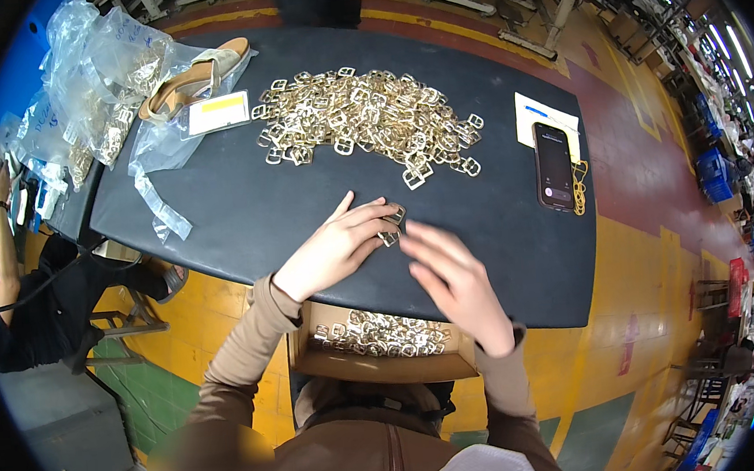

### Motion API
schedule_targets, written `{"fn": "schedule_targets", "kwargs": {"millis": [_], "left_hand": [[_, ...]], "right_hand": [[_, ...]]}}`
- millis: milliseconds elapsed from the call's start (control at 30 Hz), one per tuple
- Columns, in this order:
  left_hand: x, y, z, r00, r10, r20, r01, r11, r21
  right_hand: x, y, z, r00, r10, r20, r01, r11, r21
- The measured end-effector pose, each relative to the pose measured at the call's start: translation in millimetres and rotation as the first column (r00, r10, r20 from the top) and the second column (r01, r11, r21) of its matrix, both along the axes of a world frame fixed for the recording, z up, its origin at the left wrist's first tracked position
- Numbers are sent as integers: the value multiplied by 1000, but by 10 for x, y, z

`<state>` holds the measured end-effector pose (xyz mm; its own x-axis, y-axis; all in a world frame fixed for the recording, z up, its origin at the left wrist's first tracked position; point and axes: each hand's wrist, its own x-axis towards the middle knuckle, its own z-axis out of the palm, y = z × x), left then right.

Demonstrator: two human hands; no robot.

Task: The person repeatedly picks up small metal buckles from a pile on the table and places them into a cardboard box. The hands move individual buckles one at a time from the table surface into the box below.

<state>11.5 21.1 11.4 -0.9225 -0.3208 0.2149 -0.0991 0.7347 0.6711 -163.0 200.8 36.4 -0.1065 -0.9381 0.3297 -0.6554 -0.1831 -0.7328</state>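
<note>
Across dark smooth-topped table (pixel 506 243), mid-frame: left hand (pixel 334 248) palm-down, fingers partly spread, tips at small gold-tone square metal buckles (pixel 390 238); grip or mere touch, can't tell. Right hand (pixel 462 280) just beside, blurred, fingers loosely parted, w/ nothing visible in it. Big pile of matching buckles (pixel 368 117) upper ctr; brown cardboard box (pixel 388 373) w/ more, lower ctr.

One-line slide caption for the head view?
Left hand at loose metal buckles, right hand beside it, a heaped buckle pile beyond on the dark table.
</note>
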Motion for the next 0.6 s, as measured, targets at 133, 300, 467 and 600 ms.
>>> {"fn": "schedule_targets", "kwargs": {"millis": [133, 300, 467, 600], "left_hand": [[262, -10, 73, 963, 204, -177, -189, 977, 96], [594, -218, 115, 837, 486, -252, -252, 750, 611], [423, -279, 195, 853, 438, -282, -16, 563, 826], [-31, -337, 334, 875, 355, -330, 194, 369, 909]], "right_hand": [[29, -472, -211, 991, -39, -124, 46, 998, 51], [288, -149, -400, 918, 241, -314, -222, 970, 94], [352, 383, -339, 918, 342, -200, -313, 936, 163], [180, 571, -188, 860, 451, -240, -391, 883, 259]]}}
